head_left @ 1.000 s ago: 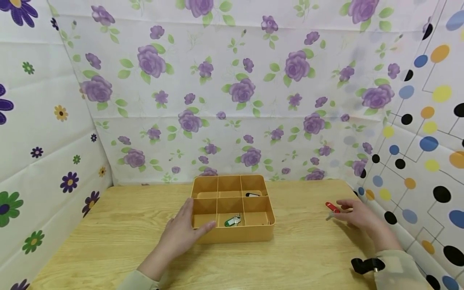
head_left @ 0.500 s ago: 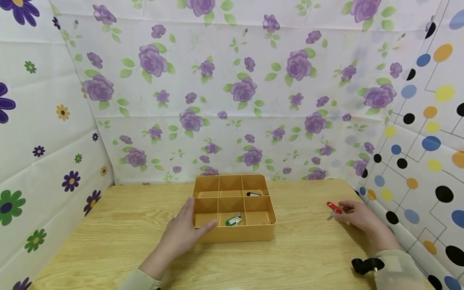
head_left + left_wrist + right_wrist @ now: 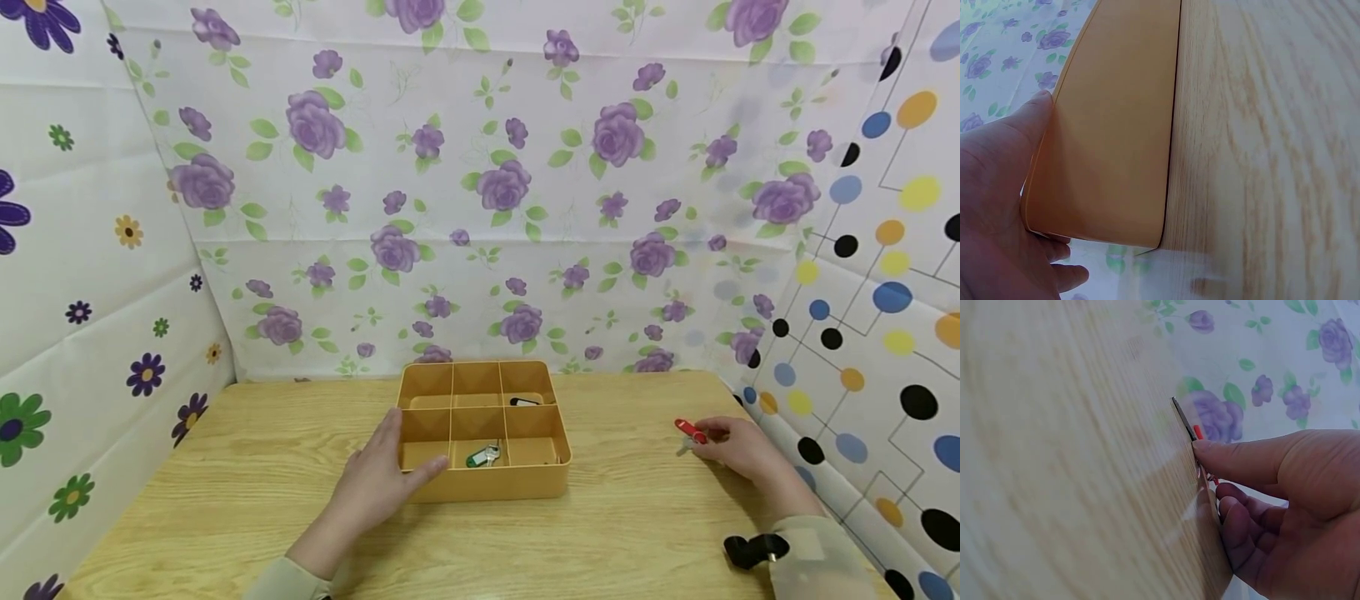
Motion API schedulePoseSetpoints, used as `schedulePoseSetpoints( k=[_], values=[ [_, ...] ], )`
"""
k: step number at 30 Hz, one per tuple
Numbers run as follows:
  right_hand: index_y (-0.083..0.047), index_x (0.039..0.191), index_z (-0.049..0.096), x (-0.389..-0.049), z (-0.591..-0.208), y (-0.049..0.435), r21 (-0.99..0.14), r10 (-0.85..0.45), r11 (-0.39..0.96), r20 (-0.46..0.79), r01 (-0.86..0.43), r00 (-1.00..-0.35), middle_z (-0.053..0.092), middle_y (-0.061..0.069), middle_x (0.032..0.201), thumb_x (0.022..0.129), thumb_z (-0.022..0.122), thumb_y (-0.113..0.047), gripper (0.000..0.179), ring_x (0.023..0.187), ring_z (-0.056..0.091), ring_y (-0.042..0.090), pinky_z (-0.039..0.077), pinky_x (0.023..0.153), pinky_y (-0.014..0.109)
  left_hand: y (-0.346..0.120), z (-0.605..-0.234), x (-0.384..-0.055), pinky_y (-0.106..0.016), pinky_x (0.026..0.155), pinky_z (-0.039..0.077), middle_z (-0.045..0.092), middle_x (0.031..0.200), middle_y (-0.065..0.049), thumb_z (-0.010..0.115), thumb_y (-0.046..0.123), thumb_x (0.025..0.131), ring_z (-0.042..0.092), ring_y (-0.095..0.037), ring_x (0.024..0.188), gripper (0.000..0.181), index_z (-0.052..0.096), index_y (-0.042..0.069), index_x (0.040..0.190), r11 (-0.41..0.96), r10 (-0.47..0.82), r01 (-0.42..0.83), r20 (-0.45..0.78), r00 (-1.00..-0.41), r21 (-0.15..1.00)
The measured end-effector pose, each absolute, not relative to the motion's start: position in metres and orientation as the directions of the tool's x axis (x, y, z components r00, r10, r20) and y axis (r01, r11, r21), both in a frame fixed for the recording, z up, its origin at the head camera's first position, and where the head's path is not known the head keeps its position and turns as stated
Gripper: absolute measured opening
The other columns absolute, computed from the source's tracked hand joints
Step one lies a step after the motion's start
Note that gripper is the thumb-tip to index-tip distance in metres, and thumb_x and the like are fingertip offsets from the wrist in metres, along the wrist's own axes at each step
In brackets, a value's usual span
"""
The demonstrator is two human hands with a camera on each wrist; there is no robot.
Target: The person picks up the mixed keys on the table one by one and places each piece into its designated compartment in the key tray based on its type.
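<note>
My left hand (image 3: 377,475) rests on the front left corner of an orange six-compartment box (image 3: 495,483). In the left wrist view its thumb lies along the rim and its fingers reach down the side wall. Far to the right, my right hand (image 3: 738,450) pinches a key (image 3: 1182,417) with a red tag (image 3: 687,430) low at the tabletop. Thumb and curled fingers hide the key's head. A key with a green tag (image 3: 477,458) lies in the front middle compartment. A black-edged tag (image 3: 522,402) shows in the back right compartment.
The box stands on a wood-grain table (image 3: 622,525). Flowered cloth (image 3: 465,208) hangs behind it, and a dotted cloth (image 3: 870,317) closes the right side. Something small, partly hidden, lies in the front right compartment (image 3: 536,446).
My right fingers have drawn closer together on the key and red tag. The left hand and the box keep their places; the head view has shifted slightly.
</note>
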State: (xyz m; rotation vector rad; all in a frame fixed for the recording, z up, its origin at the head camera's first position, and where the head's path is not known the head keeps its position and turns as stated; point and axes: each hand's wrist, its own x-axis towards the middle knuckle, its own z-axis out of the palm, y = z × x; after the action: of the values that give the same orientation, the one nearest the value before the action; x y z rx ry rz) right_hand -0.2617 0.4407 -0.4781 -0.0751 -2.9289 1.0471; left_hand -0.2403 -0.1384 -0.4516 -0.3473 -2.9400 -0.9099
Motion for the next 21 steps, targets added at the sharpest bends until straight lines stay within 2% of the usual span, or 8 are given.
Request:
schedulePoseSetpoints(
  k=[4, 8, 13, 18, 21],
  values=[
    [0.012, 0.133, 0.068, -0.2632, -0.4800, 0.4406, -0.654, 0.068, 0.755, 0.003, 0.049, -0.998, 0.070, 0.024, 0.117, 0.100, 0.083, -0.016, 0.046, 0.087, 0.061, 0.025, 0.055, 0.067, 0.033, -0.1390, -0.4504, -0.2388, -0.083, 0.122, 0.016, 0.014, 0.182, -0.021, 0.058, 0.089, 0.093, 0.024, -0.047, 0.164, 0.132, 0.013, -0.005, 0.174, 0.802, 0.199, 0.226, 0.110, -0.974, 0.553],
    [0.010, 0.125, 0.071, -0.2642, -0.4817, 0.4414, -0.661, 0.070, 0.749, 0.002, 0.051, -0.998, 0.071, 0.016, 0.109, 0.100, 0.082, -0.014, 0.037, 0.081, 0.060, 0.023, 0.053, 0.065, 0.032, -0.1392, -0.4509, -0.2397, -0.083, 0.122, 0.015, 0.013, 0.182, -0.021, 0.058, 0.089, 0.093, 0.023, -0.047, 0.164, 0.132, 0.013, -0.005, 0.174, 0.801, 0.200, 0.227, 0.110, -0.974, 0.553],
    [0.006, 0.117, 0.075, -0.2638, -0.4825, 0.4415, -0.637, 0.074, 0.769, 0.008, 0.052, -0.997, 0.073, 0.011, 0.104, 0.099, 0.083, -0.015, 0.029, 0.084, 0.060, 0.023, 0.052, 0.069, 0.034, -0.1388, -0.4522, -0.2407, -0.083, 0.123, 0.015, 0.012, 0.182, -0.020, 0.057, 0.090, 0.093, 0.021, -0.046, 0.165, 0.133, 0.011, -0.003, 0.175, 0.806, 0.203, 0.226, 0.102, -0.974, 0.547],
    [0.003, 0.115, 0.077, -0.2637, -0.4814, 0.4415, -0.598, 0.078, 0.800, 0.019, 0.051, -0.997, 0.075, 0.012, 0.107, 0.099, 0.084, -0.020, 0.029, 0.092, 0.062, 0.023, 0.049, 0.079, 0.038, -0.1390, -0.4522, -0.2404, -0.083, 0.122, 0.015, 0.012, 0.182, -0.021, 0.057, 0.089, 0.094, 0.022, -0.047, 0.165, 0.132, 0.011, -0.004, 0.174, 0.803, 0.205, 0.230, 0.108, -0.973, 0.550],
    [0.002, 0.115, 0.077, -0.2624, -0.4806, 0.4409, -0.595, 0.087, 0.802, 0.013, 0.062, -0.996, 0.074, 0.012, 0.107, 0.099, 0.085, -0.023, 0.031, 0.092, 0.062, 0.023, 0.050, 0.079, 0.038, -0.1389, -0.4517, -0.2396, -0.083, 0.122, 0.015, 0.012, 0.182, -0.021, 0.058, 0.089, 0.094, 0.022, -0.047, 0.165, 0.131, 0.012, -0.004, 0.174, 0.801, 0.205, 0.230, 0.107, -0.973, 0.553]
  ],
)
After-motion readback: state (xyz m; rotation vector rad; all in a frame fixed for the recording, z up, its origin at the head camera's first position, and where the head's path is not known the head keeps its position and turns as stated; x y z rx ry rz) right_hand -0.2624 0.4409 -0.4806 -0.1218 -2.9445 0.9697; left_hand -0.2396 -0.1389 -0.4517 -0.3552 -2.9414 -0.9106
